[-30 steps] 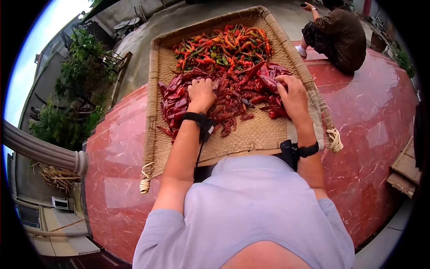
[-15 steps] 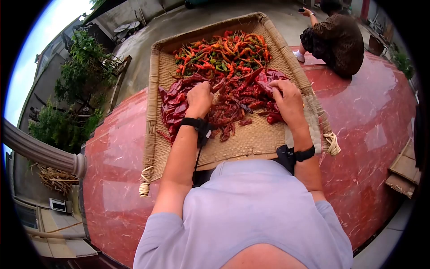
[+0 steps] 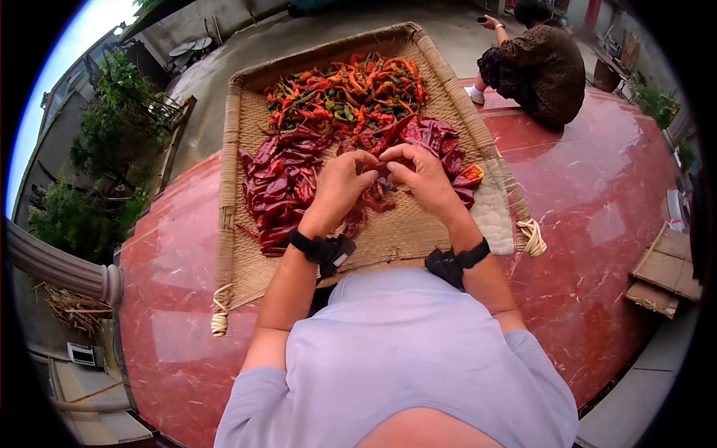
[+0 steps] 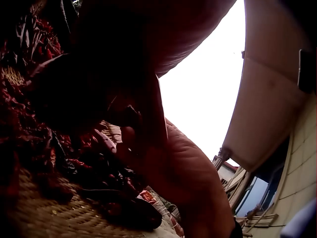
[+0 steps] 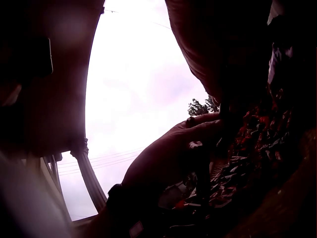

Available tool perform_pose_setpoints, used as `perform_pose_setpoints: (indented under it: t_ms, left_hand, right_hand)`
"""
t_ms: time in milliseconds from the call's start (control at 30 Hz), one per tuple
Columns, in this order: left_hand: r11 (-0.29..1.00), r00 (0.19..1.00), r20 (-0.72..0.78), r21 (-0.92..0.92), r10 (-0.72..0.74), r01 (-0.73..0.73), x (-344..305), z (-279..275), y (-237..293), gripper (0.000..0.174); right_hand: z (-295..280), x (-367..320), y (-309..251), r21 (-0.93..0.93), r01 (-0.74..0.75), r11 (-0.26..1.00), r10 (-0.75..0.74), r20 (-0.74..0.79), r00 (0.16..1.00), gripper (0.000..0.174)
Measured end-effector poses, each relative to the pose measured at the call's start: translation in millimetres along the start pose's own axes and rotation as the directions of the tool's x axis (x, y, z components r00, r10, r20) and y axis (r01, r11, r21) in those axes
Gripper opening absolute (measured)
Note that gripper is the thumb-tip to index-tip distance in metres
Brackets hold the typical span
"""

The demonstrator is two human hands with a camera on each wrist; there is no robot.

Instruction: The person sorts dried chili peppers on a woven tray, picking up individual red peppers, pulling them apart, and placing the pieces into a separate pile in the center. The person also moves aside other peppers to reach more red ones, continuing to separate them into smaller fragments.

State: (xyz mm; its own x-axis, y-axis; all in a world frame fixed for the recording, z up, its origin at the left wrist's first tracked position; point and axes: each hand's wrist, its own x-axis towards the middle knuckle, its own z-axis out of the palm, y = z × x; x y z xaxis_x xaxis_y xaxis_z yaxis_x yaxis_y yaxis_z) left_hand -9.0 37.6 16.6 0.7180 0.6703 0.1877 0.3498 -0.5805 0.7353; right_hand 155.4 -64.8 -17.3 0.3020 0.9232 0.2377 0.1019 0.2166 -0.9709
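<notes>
Over the middle of a woven tray (image 3: pixel 351 257), my left hand (image 3: pixel 340 187) and right hand (image 3: pixel 427 183) meet fingertip to fingertip. Thumbs and fingers of both hands pinch a dried red chili pepper (image 3: pixel 382 167), mostly hidden by the fingers. Beside the left hand lies a heap of glossy dark-red dried chilies (image 3: pixel 276 187). More dried chilies (image 3: pixel 437 138) lie beyond the right hand, with a split one (image 3: pixel 469 176) showing its orange inside. Both wrist views are dark; the left hand (image 4: pixel 183 168) and right hand (image 5: pixel 166 148) appear there as shadowed shapes above the chilies.
Thin orange, red and green chilies (image 3: pixel 347 89) fill the tray's far end. A pale cloth (image 3: pixel 493 220) lies at its right side. Another person (image 3: pixel 541 71) sits on the red marble floor (image 3: pixel 597 201) at the upper right. A stone column (image 3: pixel 67 261) stands left.
Both hands have come together from opposite sides of the tray, the left moving right with a chili, the right moving left. The view has shifted slightly.
</notes>
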Motion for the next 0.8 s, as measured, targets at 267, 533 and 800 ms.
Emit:
perform_pose_setpoints:
  t_ms: [267,533,800]
  left_hand:
    - [0.747,0.964,0.036,-0.624,-0.264,0.228,8.0,10.2,-21.5,0.019]
    - [0.560,0.952,-0.061,-0.819,-0.301,0.124,13.6,19.4,-36.7,0.017]
    - [0.455,0.900,-0.049,-0.874,-0.434,0.172,9.7,29.1,-51.4,0.017]
  right_hand:
    - [-52.4,44.7,-8.4,-0.357,0.070,0.931,-0.181,-0.289,0.940,0.029]
    - [-23.4,17.2,-29.1,-0.552,0.054,0.832,-0.194,-0.198,0.961,0.042]
    - [21.7,-7.3,-45.1,-0.251,0.184,0.950,-0.134,0.202,0.970,0.029]
